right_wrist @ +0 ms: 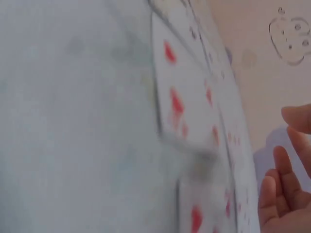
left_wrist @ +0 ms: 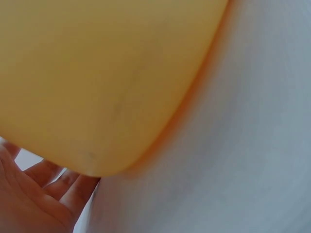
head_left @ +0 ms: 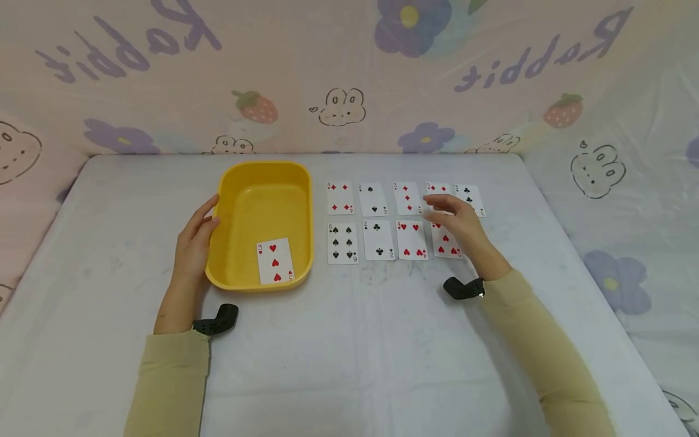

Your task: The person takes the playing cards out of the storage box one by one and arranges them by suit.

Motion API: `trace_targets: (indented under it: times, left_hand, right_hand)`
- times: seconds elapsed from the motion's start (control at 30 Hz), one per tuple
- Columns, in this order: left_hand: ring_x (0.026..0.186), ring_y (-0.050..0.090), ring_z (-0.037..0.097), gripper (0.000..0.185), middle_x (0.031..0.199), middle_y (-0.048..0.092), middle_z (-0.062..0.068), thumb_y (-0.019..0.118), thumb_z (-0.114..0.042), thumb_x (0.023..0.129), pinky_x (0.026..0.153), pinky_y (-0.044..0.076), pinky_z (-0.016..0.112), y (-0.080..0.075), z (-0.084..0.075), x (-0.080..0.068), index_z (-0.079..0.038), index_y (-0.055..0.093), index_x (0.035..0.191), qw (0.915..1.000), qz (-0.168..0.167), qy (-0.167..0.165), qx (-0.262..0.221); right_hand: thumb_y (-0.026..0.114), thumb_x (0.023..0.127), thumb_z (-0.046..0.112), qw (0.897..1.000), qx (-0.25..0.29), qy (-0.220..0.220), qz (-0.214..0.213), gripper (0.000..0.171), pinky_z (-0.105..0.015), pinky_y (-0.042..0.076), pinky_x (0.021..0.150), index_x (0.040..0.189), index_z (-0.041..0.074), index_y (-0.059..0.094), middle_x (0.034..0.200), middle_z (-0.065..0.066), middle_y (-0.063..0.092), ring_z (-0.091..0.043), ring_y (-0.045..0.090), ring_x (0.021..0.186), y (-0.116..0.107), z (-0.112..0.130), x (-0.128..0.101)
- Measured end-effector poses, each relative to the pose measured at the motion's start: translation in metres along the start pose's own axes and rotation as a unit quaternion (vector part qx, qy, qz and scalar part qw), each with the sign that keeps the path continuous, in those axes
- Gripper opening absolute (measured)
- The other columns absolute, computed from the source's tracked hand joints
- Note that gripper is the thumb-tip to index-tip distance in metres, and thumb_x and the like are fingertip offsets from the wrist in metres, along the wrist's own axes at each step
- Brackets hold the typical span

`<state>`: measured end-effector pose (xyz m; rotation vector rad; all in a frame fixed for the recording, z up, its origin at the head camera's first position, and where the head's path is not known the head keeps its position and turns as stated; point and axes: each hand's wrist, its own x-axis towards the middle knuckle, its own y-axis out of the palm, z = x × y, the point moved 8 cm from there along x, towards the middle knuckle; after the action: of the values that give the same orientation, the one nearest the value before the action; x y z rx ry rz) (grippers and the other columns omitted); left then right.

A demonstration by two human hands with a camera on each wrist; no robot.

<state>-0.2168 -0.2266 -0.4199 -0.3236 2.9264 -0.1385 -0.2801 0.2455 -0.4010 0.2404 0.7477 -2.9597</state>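
Note:
A yellow tray (head_left: 262,176) stands left of centre on the table, with a three of hearts (head_left: 275,261) lying face up in it. My left hand (head_left: 203,223) rests with straight fingers against the tray's left rim; the left wrist view shows the tray wall (left_wrist: 97,73) close above those fingers (left_wrist: 46,187). To the tray's right lie two rows of face-up cards (head_left: 378,240). My right hand (head_left: 439,209) hovers over the right end of the rows, fingers relaxed and holding nothing. It partly covers a diamonds card (head_left: 438,189) and a hearts card (head_left: 445,244). The right wrist view is blurred, showing red-pip cards (right_wrist: 180,107).
The back row holds a four of diamonds (head_left: 340,198), two of spades (head_left: 372,199), three of diamonds (head_left: 408,198) and three of clubs (head_left: 472,198). The front row has a six of spades (head_left: 342,243) and four of hearts (head_left: 412,240). A printed cloth wall (head_left: 349,73) rises behind the table.

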Motion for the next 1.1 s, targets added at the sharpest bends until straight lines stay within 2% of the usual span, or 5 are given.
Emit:
trace_targets:
  times: [0.27,0.6,0.73,0.87,1.1]
  left_hand:
    - [0.105,0.046,0.014,0.040,0.133,0.043,0.001,0.045,-0.035,0.101,0.080,0.045,0.009,0.001,0.001,0.001,-0.040,0.047,0.140,0.9998,-0.001,0.002,-0.020]
    - [0.106,0.047,0.015,0.040,0.135,0.043,0.001,0.045,-0.035,0.101,0.082,0.046,0.010,0.000,0.002,0.002,-0.040,0.047,0.140,0.9997,-0.005,0.003,-0.023]
    - [0.107,0.046,0.014,0.041,0.140,0.041,0.002,0.043,-0.034,0.101,0.083,0.045,0.010,0.000,0.002,0.003,-0.040,0.045,0.141,0.9998,-0.007,0.001,-0.017]
    - [0.108,0.046,0.014,0.041,0.143,0.039,0.003,0.043,-0.033,0.101,0.084,0.045,0.009,0.000,0.003,0.003,-0.039,0.044,0.142,0.9998,-0.006,-0.003,-0.018]
    - [0.110,0.045,0.015,0.041,0.147,0.037,0.004,0.043,-0.033,0.101,0.089,0.045,0.012,0.000,0.004,0.004,-0.040,0.044,0.142,0.9995,-0.005,-0.012,-0.027]
  right_hand:
    - [0.066,0.087,0.009,0.995,0.087,-0.039,0.032,0.045,-0.032,0.039,0.104,0.130,0.000,0.055,0.134,-0.014,0.052,-0.028,0.045,0.126,0.039,0.038,0.009]
    - [0.063,0.088,0.005,0.989,0.116,-0.049,0.077,0.040,-0.032,0.043,0.099,0.127,-0.001,0.057,0.134,-0.018,0.053,-0.025,0.053,0.118,0.086,0.076,0.013]
    - [0.063,0.088,0.006,0.986,0.121,-0.051,0.099,0.038,-0.034,0.043,0.100,0.125,0.001,0.059,0.132,-0.019,0.055,-0.019,0.057,0.110,0.107,0.092,0.014]
    - [0.063,0.089,0.008,0.985,0.113,-0.057,0.118,0.035,-0.037,0.044,0.101,0.123,0.003,0.061,0.130,-0.019,0.057,-0.020,0.060,0.105,0.125,0.107,0.014]
    - [0.063,0.090,0.014,0.984,0.072,-0.053,0.155,0.033,-0.038,0.045,0.101,0.123,0.007,0.063,0.125,-0.010,0.061,-0.021,0.057,0.112,0.152,0.131,0.014]
